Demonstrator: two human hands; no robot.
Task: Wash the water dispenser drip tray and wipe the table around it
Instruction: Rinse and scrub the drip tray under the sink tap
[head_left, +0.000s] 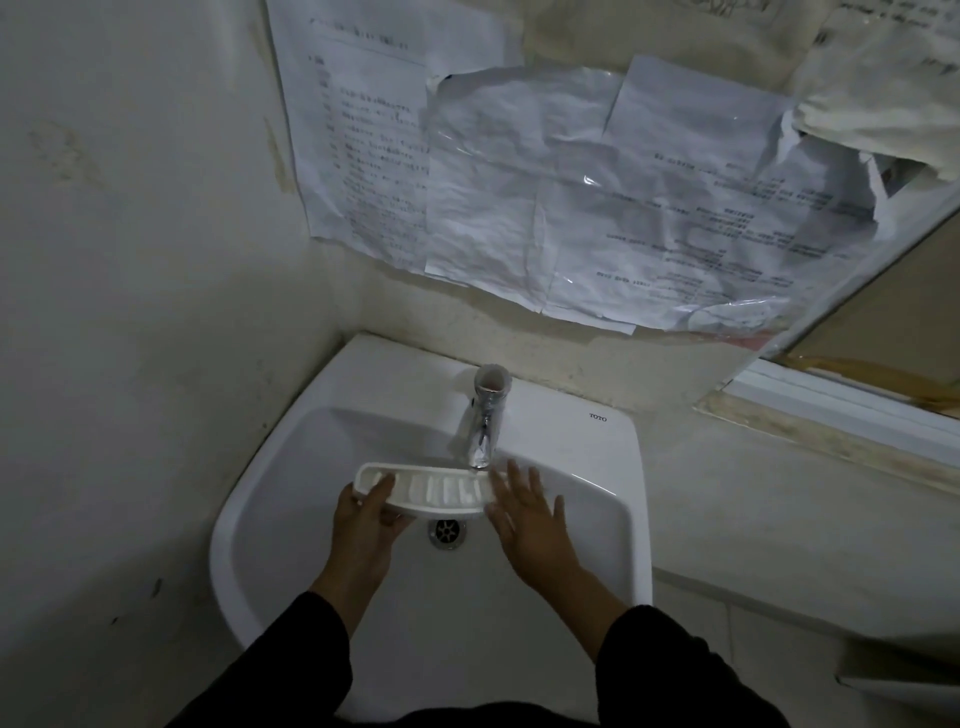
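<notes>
A white plastic ribbed drip tray, long and shallow with raised slats across its floor, is held level over the bowl of a white ceramic wall-mounted sink, directly under the spout of a chrome single-lever tap. The tray's right end sits just below the tap outlet, and its near edge hangs above the round metal drain.

The left hand grips the tray's left end, thumb laid over the rim on top and the other fingers tucked beneath it. The right hand is flat with its fingers spread apart, palm down, at the tray's right end; its fingertips reach the tray's edge, though whether they actually touch it cannot be told. Both arms wear black long sleeves.

Whether water runs from the tap cannot be told in the dim light. On the wall behind the sink hang several crumpled white printed paper sheets, some under clear plastic film. The sink carries a small brand mark near its back right corner.
</notes>
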